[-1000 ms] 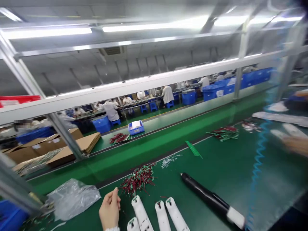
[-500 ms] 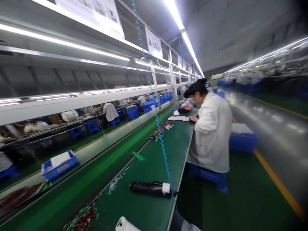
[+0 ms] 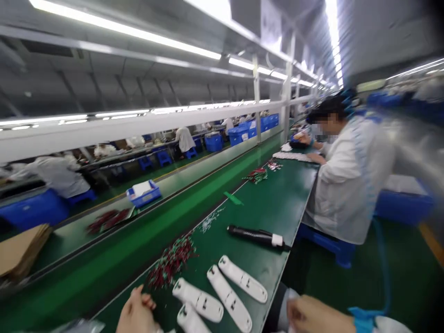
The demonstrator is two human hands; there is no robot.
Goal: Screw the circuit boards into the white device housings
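Observation:
My left hand (image 3: 136, 312) is at the bottom edge, fingers curled in loosely, with nothing visible in them. Just beyond it lies a heap of short red and green wires (image 3: 171, 261). Several long white plastic shells (image 3: 229, 298) with small cutouts lie side by side on the green bench to its right, one cut off by the frame's edge. My right hand (image 3: 305, 314) is off the bench's near edge, smeared by motion, so its fingers are unclear. A blue wrist strap (image 3: 362, 319) with a blue cord circles that wrist.
A black cylindrical tool with a white band (image 3: 258, 236) lies beyond the shells. Small white bits (image 3: 210, 219) and a green strip (image 3: 233, 199) lie along the belt (image 3: 145, 243). A co-worker in a white coat (image 3: 354, 175) sits farther along the bench, near a blue bin (image 3: 404, 199).
The view has swung left and down. Both my hands have come into the frame, and the white shells show more fully. The blue coiled cord has shifted from mid-view to the right.

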